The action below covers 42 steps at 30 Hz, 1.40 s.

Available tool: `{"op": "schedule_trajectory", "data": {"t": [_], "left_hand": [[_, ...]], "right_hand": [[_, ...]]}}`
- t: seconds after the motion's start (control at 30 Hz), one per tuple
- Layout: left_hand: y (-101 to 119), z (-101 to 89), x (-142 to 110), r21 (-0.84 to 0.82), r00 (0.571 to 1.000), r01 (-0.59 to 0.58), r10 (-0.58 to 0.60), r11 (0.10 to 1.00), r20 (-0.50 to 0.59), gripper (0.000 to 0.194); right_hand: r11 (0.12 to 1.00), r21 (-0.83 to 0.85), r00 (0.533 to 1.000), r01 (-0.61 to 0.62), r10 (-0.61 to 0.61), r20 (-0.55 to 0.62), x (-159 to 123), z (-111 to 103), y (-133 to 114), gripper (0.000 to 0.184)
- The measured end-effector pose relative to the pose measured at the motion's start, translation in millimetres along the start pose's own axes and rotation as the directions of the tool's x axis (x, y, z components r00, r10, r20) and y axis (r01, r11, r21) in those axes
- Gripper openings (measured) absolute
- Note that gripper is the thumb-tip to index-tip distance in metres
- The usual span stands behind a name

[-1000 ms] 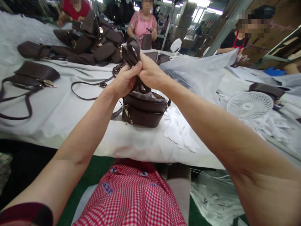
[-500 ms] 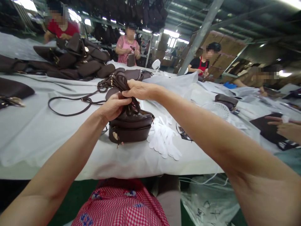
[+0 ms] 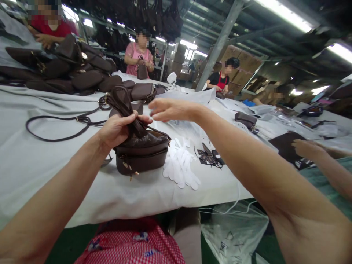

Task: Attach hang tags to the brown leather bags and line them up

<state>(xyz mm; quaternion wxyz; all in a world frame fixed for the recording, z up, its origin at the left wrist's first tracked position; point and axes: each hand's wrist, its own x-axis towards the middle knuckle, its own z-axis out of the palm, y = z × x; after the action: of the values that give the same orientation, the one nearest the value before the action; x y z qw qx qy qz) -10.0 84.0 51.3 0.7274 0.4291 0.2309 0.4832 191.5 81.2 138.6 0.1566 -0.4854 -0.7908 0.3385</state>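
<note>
A bundle of dark brown straps [image 3: 121,104] is gripped in my left hand [image 3: 119,128], held just above a brown handbag [image 3: 141,157]. The bag stands upright on the white-covered table, with gold zipper pulls on its front. My right hand [image 3: 167,109] is off the bundle, a little to its right, with fingers stretched out and nothing seen in them. One strap loop [image 3: 57,139] trails over the cloth on the left. Beside the bag's right side lies a pile of white paper pieces [image 3: 180,165].
Black tags [image 3: 209,156] lie right of the white pieces. A heap of brown bags [image 3: 85,79] covers the back left. Co-workers sit or stand around the table; one person's hands [image 3: 308,148] hold a dark piece at right. A clear plastic bag [image 3: 233,231] hangs below the table edge.
My right hand has let go of the strap bundle and moved apart from it. My left hand still holds the straps. The whole view has shifted, so things appear further left.
</note>
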Motion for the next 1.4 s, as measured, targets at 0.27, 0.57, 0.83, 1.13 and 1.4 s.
{"op": "schedule_trajectory", "data": {"t": [0.27, 0.57, 0.83, 1.13, 1.4], "left_hand": [[24.8, -33.7, -0.3, -0.030, 0.996, -0.002, 0.005, 1.000, 0.090, 0.015], [11.8, -19.4, 1.6, 0.073, 0.969, 0.105, -0.118, 0.992, 0.215, 0.020], [-2.6, 0.4, 3.9, 0.204, 0.915, 0.183, -0.243, 0.962, 0.323, 0.024], [-12.9, 5.9, -0.8, 0.246, 0.937, 0.118, -0.190, 0.962, 0.293, 0.026], [-17.2, 3.1, -0.6, 0.214, 0.942, 0.109, -0.170, 0.971, 0.291, 0.024]], "right_hand": [[0.686, -0.393, 0.784, -0.612, 0.593, -0.184, -111.9, 35.7, 188.5, 0.023], [0.743, -0.290, 0.772, -0.603, 0.452, -0.447, -164.4, 98.5, 256.6, 0.021], [0.892, -0.236, 0.883, -0.384, 0.281, -0.375, -146.3, 143.9, 198.3, 0.018], [0.738, 0.019, 0.682, -0.674, 0.632, -0.368, -101.7, 132.3, 213.9, 0.013], [0.761, 0.512, 0.666, -0.397, 0.623, -0.410, -139.4, 103.0, 201.6, 0.030]]}}
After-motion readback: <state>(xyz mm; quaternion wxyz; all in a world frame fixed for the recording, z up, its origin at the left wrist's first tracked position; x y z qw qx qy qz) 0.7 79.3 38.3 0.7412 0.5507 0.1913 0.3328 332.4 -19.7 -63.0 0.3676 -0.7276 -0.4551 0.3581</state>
